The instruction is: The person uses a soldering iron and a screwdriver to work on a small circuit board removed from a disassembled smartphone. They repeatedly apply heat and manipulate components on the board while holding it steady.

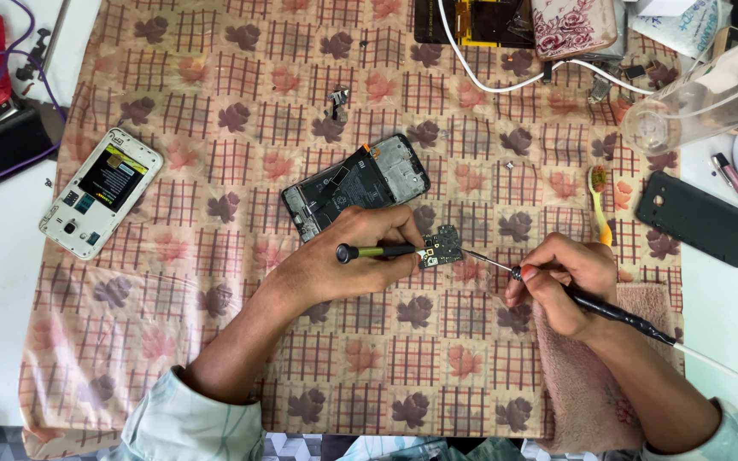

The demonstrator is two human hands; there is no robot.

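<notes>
Left hand (348, 260) pinches a screwdriver (375, 252) against the small circuit board (440, 247) lying on the counter cloth (215, 282). Right hand (561, 282) grips a soldering iron (591, 300), tip at board. Phone frame (356, 185) lies open; reassembly not begun.

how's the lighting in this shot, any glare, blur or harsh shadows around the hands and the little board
Head view: soft, even light with only faint shadows under the left hand and right hand; the small circuit board is sharp; mild glare on the clear plastic container at top right; no motion blur, slight wide-angle stretch at the edges.
</notes>
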